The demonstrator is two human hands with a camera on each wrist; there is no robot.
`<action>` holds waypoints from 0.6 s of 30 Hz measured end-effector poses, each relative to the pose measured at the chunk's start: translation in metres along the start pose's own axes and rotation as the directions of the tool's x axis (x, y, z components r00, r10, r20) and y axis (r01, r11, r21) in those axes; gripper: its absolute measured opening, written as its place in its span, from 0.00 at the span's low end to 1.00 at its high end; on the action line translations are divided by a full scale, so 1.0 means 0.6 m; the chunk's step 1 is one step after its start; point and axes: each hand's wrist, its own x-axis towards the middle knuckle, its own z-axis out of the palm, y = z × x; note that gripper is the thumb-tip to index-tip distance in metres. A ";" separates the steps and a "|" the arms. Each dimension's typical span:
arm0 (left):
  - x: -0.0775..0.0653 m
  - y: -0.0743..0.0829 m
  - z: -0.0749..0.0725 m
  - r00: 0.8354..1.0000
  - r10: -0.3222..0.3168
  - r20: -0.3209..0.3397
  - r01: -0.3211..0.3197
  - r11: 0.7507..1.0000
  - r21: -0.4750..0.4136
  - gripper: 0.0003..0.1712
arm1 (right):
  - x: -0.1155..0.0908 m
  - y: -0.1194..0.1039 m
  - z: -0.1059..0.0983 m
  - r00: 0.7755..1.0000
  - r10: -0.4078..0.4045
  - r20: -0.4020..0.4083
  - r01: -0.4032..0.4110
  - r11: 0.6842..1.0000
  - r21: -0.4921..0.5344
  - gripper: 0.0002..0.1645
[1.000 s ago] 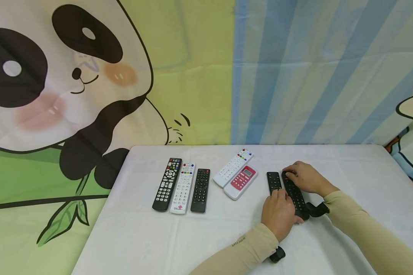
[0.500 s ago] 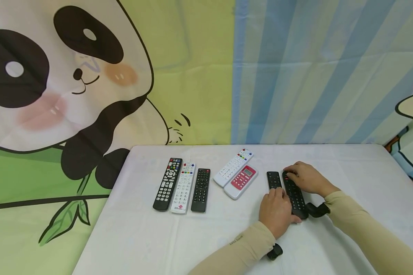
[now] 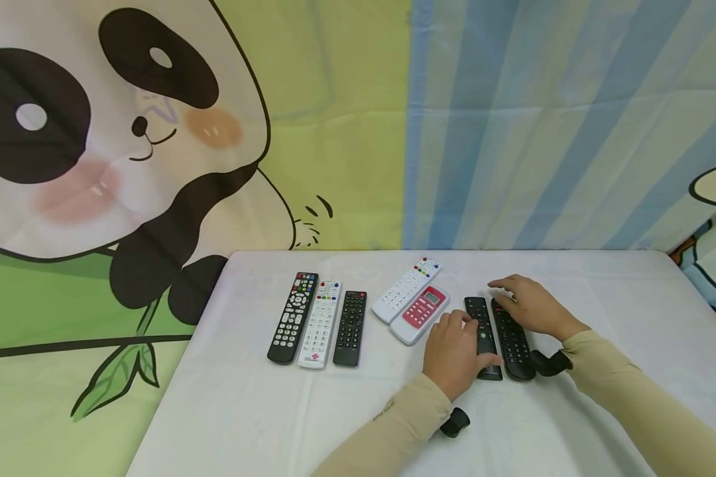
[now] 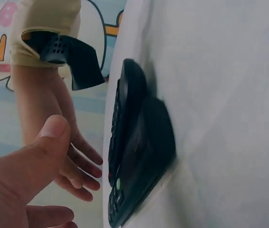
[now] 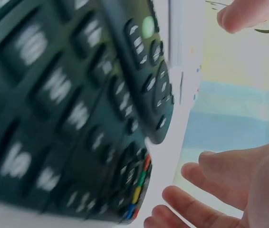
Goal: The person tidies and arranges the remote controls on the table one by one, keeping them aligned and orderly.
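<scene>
Two black remotes lie side by side on the white table: the left black remote (image 3: 482,324) and the right black remote (image 3: 513,348). My left hand (image 3: 453,351) is spread just left of the left one, its thumb reaching over that remote's lower part. In the left wrist view a gap shows between the left thumb (image 4: 49,137) and the remotes. Over the top end of the right remote hovers my right hand (image 3: 531,305), fingers loosely extended. The right wrist view shows the right fingers (image 5: 182,199) apart from the remote keys, holding nothing.
Left of the hands, a white remote (image 3: 407,290) and a white remote with a red face (image 3: 419,315) lie slanted together. Farther left are a black remote (image 3: 293,318), a white remote (image 3: 319,324) and a smaller black remote (image 3: 350,328). A patterned cloth (image 3: 346,132) hangs behind.
My left hand has moved left off the left black remote, uncovering more of it. The right hand has lifted its fingers slightly from the right remote's top. Both remotes stay in place.
</scene>
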 end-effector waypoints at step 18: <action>-0.011 -0.077 -0.035 0.995 -0.098 -0.009 0.097 0.994 -0.046 0.40 | 0.023 -0.057 0.002 0.999 -0.023 -0.043 0.024 1.000 0.017 0.21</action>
